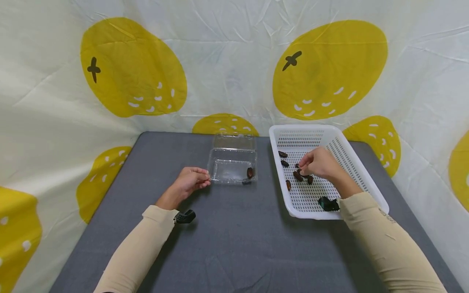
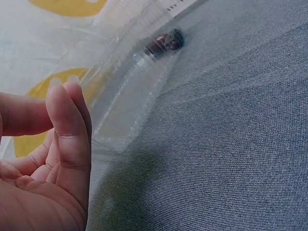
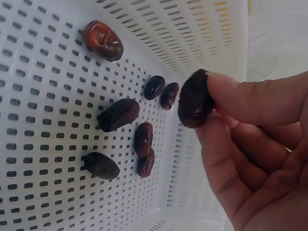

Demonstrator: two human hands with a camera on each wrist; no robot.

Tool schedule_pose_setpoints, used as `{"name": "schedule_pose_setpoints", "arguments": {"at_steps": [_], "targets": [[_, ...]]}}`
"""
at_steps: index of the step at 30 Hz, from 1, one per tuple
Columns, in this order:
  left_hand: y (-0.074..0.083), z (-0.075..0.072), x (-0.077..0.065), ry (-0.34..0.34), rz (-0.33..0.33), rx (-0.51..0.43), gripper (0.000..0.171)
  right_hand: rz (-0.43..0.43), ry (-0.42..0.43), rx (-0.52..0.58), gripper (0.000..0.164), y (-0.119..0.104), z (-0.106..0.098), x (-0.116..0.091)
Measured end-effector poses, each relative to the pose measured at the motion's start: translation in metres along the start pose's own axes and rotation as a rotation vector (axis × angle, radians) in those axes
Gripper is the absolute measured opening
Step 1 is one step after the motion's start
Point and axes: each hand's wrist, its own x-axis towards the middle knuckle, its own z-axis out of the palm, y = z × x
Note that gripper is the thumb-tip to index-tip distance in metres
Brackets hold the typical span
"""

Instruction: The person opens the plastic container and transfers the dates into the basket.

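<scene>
Over the white basket, my right hand (image 1: pixel 319 163) pinches a dark brown date (image 3: pixel 196 99) between thumb and fingers. Below it, several loose dates (image 3: pixel 119 115) lie on the basket's perforated floor. My left hand (image 1: pixel 190 180) is at the near left edge of a clear plastic clamshell box (image 1: pixel 231 182), its thumb and fingers pinching the rim; the exact contact is hard to see in the left wrist view. The box's lid (image 1: pixel 234 142) is folded back toward the wall. Inside the box, at its right end, lie dates, one of them a reddish-brown date (image 1: pixel 250 173).
The white plastic basket (image 1: pixel 366 189) stands on the right of the grey cloth-covered table (image 1: pixel 234 244). A black wrist device (image 1: pixel 328 204) is on the right forearm and another (image 1: pixel 185 217) on the left. Behind hangs a white curtain (image 1: pixel 231 73) with yellow fruit prints.
</scene>
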Motion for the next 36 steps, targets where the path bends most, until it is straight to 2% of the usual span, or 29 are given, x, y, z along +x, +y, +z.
{"name": "schedule_pose_setpoints", "arguments": {"at_steps": [7, 12, 19, 25, 28, 32, 36], "targets": [[0.0, -0.001, -0.001, -0.001, -0.006, 0.007, 0.024, 0.032, -0.12, -0.061, 0.014, 0.001, 0.001, 0.003], [0.001, 0.0, -0.002, 0.011, -0.007, 0.015, 0.02, 0.059, -0.17, -0.103, 0.013, 0.005, 0.002, 0.004], [0.002, 0.0, -0.003, 0.012, -0.007, 0.015, 0.025, 0.079, -0.237, -0.1, 0.01, 0.012, 0.005, 0.008], [0.002, -0.001, -0.002, 0.012, -0.009, 0.018, 0.02, 0.099, -0.281, -0.08, 0.004, 0.013, 0.008, 0.01], [0.001, -0.001, -0.002, 0.01, -0.009, 0.02, 0.02, 0.076, -0.266, -0.046, 0.007, 0.011, 0.008, 0.009], [0.002, 0.0, -0.002, 0.009, -0.007, 0.013, 0.025, 0.039, -0.215, 0.054, 0.005, 0.003, 0.003, 0.008], [0.002, 0.001, -0.001, 0.014, -0.009, 0.005, 0.022, 0.015, -0.166, 0.127, 0.015, -0.012, -0.004, 0.007]]}}
